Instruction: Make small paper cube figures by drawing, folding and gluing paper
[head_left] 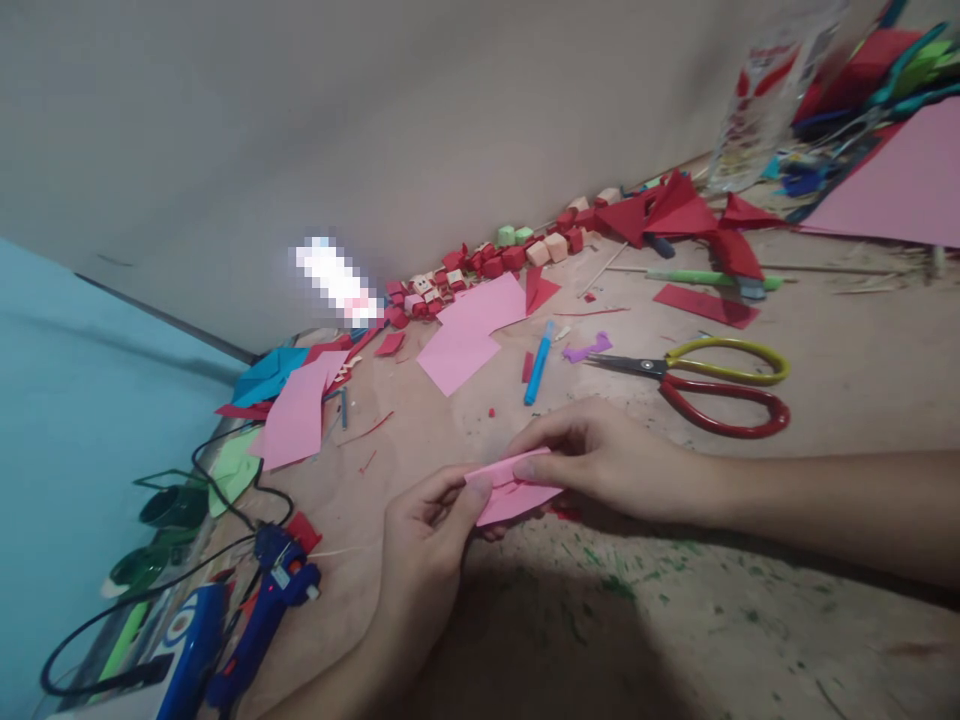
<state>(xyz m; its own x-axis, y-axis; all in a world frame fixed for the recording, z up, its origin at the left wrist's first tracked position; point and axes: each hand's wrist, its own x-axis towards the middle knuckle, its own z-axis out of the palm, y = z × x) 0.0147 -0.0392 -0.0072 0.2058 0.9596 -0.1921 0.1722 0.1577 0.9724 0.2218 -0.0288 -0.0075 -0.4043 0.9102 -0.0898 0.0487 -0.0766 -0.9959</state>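
Observation:
A small piece of pink paper [517, 500] is held between both hands, its upper edge folded over toward me. My left hand [435, 525] pinches its left end, thumb on top and fingers underneath. From the right, my right hand [581, 455] grips the upper right part, the thumb pressing on the folded strip. Just beyond the right hand lie scissors [664, 368] with one yellow and one red handle, blades pointing left. A blue pen-like tool [538, 365] and a purple scrap [589, 348] rest near the blade tips.
Small folded paper cubes [495, 262] line the wall. Pink sheets [469, 340] lie before them. At the left are a blue glue gun [266, 610] with a black cord and more pink paper [300, 415]. Red paper pieces [679, 210] and a clear plastic packet [761, 110] sit back right.

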